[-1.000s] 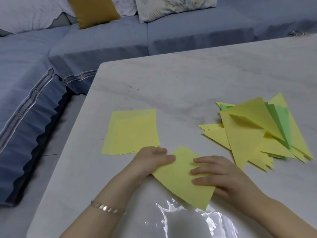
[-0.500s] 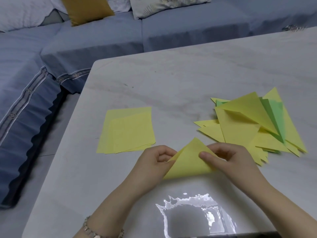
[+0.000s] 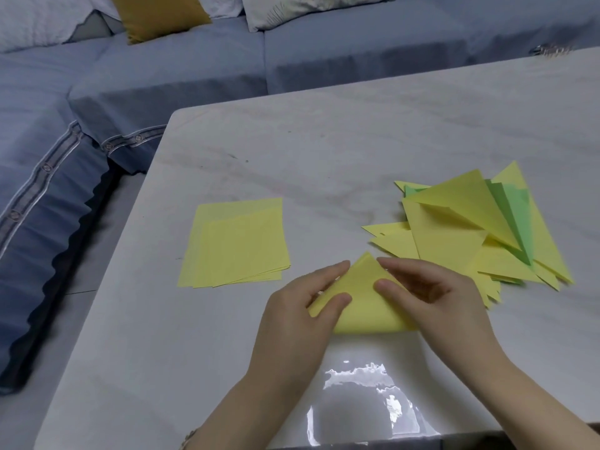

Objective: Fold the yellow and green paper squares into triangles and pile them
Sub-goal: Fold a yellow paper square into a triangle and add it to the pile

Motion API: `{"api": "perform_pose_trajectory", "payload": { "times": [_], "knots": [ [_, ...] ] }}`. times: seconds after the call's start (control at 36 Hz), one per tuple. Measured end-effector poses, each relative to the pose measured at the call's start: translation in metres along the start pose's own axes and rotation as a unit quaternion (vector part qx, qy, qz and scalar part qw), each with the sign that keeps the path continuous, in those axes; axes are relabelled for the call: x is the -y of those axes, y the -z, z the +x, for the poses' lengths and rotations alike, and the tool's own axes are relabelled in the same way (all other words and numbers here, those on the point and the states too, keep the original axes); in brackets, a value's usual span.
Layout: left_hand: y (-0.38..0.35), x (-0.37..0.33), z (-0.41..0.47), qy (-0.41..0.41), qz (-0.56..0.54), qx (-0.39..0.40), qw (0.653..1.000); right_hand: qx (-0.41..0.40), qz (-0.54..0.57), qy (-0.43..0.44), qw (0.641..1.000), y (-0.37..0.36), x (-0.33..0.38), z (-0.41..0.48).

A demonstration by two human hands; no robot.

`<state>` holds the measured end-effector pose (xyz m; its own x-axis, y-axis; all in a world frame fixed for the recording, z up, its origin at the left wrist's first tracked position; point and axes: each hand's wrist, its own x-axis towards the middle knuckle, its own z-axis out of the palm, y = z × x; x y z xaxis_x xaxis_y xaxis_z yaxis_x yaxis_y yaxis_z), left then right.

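near the front edge of the table both hands hold a yellow sheet doubled into a triangle, tip at twelve o'clock: the left hand pinches its left slope, and the right hand presses its thumb on top with fingers curled over the right slope. a loose pile of finished triangles, yellow with some green, lies at two o'clock, and a stack of flat yellow squares waits at ten o'clock, so i'd judge several folds remain.

The folded sheet between the left grip and the right grip is plain yellow. The flat stack left of the left grip is plain yellow. The triangle pile beyond the right grip is yellow with green layers. The tabletop is pale grey, marble-veined.
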<state>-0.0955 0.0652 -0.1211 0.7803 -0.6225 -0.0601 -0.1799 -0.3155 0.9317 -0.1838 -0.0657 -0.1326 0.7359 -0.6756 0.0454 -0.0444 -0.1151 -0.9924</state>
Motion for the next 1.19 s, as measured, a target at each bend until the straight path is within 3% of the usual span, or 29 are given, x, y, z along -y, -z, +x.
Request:
{"api": "perform_pose_trajectory", "payload": {
  "times": [0.67,0.86,1.06,1.19],
  "knots": [
    [-0.004,0.003,-0.008,-0.053,0.003,-0.019,0.998,0.019,-0.040,0.036,0.998,0.000,0.006,-0.007],
    [-0.005,0.011,-0.006,-0.048,-0.009,0.000,0.999,0.052,-0.049,-0.007,0.997,-0.001,0.003,0.003],
    [-0.008,0.032,0.015,-0.065,0.075,0.018,0.995,0.140,-0.178,-0.011,0.974,-0.012,-0.015,0.037],
    [-0.014,0.064,0.030,-0.072,0.229,0.021,0.971,0.167,-0.252,-0.007,0.953,-0.025,-0.042,0.049]
  ]
}}
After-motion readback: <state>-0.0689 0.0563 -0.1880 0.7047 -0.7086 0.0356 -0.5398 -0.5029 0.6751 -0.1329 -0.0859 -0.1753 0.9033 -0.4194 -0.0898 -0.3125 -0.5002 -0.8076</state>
